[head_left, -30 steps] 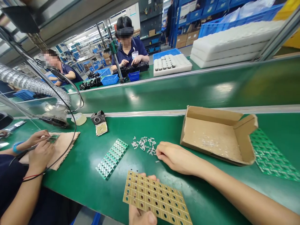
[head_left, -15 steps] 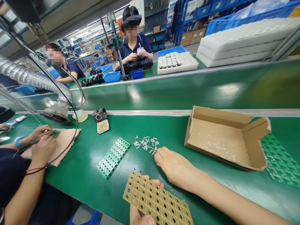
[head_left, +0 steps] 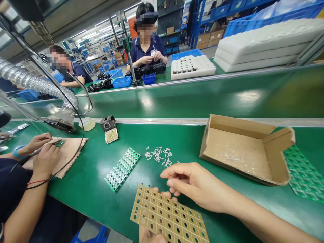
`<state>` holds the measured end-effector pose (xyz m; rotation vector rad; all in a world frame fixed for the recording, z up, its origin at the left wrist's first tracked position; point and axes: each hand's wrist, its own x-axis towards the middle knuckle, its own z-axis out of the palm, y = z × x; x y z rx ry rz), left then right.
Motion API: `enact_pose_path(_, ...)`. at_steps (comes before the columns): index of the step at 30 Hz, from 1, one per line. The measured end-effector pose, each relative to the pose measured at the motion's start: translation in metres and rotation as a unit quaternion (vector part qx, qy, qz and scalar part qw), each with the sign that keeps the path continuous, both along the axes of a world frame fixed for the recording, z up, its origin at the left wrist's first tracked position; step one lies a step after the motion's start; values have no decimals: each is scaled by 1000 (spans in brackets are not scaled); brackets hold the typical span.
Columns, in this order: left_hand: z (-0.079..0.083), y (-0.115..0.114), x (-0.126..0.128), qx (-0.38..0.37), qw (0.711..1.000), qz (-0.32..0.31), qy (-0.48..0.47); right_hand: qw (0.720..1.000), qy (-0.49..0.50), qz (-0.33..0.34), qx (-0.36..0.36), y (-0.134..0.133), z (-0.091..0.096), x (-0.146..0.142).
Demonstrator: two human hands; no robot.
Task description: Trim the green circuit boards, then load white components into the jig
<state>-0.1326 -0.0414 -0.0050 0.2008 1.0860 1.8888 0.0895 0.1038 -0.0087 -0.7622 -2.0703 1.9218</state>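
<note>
Since the earlier frame, the right hand (head_left: 196,185) has drawn back from the small silvery pieces (head_left: 157,157), now just beyond its fingertips, toward the perforated tan circuit-board panel (head_left: 172,216). Its fingers are loosely curled; whether they pinch a piece, I cannot tell. Nearer than those fingers, the left hand (head_left: 149,235) grips the panel's left part, thumb in front.

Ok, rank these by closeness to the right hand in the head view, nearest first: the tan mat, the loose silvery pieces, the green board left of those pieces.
1. Loose silvery pieces: just beyond the right hand, slightly left.
2. Green board: farther left.
3. Tan mat: far left, past the green board.
</note>
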Motion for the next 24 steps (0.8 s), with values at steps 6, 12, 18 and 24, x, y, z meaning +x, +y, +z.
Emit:
enact_pose_path(6,102,25,-234,-32,987,154,7,994,33,8,-102,-9,10,1)
enact_pose_path(12,82,2,-263,-6,989,148,-2,998,31,-9,60,-18,16,0)
enact_pose_path(18,63,-11,-244,52,991,113,58,976,37,-18,214,-25,10,-1)
enact_pose_path(24,50,-18,-258,10,990,30,135,968,36,-21,246,-29,14,0)
